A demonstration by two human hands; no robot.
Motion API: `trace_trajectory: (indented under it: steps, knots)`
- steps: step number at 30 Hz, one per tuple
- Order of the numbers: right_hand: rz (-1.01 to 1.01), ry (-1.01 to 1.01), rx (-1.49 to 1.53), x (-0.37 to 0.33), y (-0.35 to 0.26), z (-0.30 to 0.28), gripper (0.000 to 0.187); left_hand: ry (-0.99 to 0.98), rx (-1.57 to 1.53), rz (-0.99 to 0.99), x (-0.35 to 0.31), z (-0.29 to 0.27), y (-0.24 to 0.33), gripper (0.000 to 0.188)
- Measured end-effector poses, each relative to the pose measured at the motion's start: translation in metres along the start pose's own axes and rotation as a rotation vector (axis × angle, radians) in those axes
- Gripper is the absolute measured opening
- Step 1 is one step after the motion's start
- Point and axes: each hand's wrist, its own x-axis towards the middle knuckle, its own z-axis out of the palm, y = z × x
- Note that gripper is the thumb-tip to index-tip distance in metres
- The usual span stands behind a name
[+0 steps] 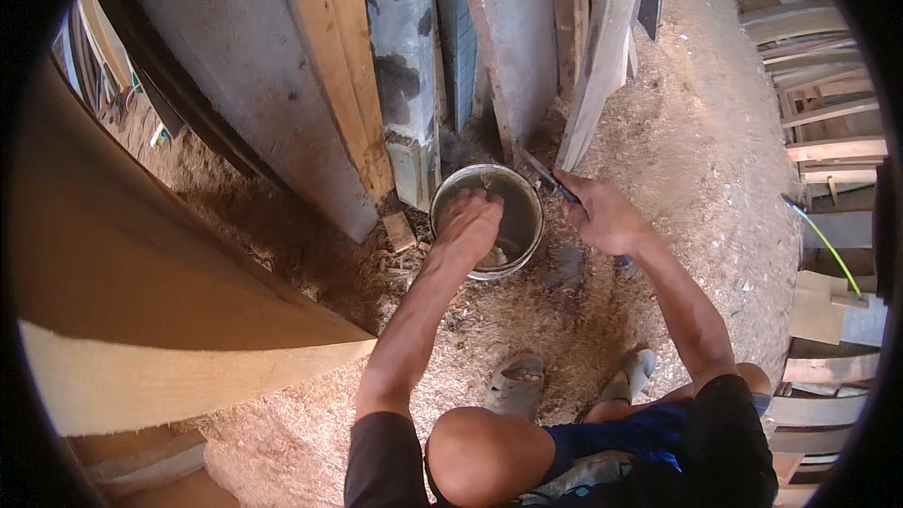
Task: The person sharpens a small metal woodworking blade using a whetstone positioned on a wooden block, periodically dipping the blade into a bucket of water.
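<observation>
A round bucket with a pale rim stands on the ground in front of me, with murky liquid inside. Over its left half, my left hand reaches in with curled fingers. Whatever sits between those fingertips is hidden. Just right of the rim, my right hand is closed round the dark handle of a knife-like tool. Its narrow pale blade points up and to the left, past the bucket's far right edge. A small pale lump shows inside near the bucket's lower wall.
Boards and slabs lean upright just beyond the bucket. A large wooden panel juts in from the left. Stacked timber lines the right side. A small wood block lies beside the bucket on shavings-strewn ground.
</observation>
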Motion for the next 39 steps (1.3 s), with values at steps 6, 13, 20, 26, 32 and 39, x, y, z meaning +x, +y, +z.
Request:
trace_trajectory:
  steps: [6, 13, 20, 26, 32, 39]
  knots:
    - [0.115, -0.004, -0.258, -0.033, 0.01, 0.002, 0.052, -0.347, 0.13, -0.079, 0.034, 0.014, -0.008, 0.032]
    - [0.002, 0.098, -0.331, -0.056, 0.012, 0.03, 0.038, 0.297, -0.122, -0.149, -0.007, -0.025, 0.042, 0.057]
    - [-0.181, 0.198, -0.308, -0.071, -0.011, 0.034, 0.036, 0.342, -0.119, -0.136, 0.004, -0.001, 0.042, 0.073]
    - [-0.174, 0.224, 0.05, -0.092, -0.003, 0.032, 0.029, 0.429, -0.124, -0.274, -0.002, -0.005, -0.027, 0.061]
    - [-0.038, -0.008, 1.544, -0.072, 0.021, 0.076, 0.028, 0.16, -1.46, -0.262, -0.031, -0.005, 0.019, 0.046]
    - [-0.056, -0.118, 1.282, -0.069, 0.011, 0.099, 0.025, -0.037, -1.742, -0.149, -0.033, 0.015, 0.034, 0.014]
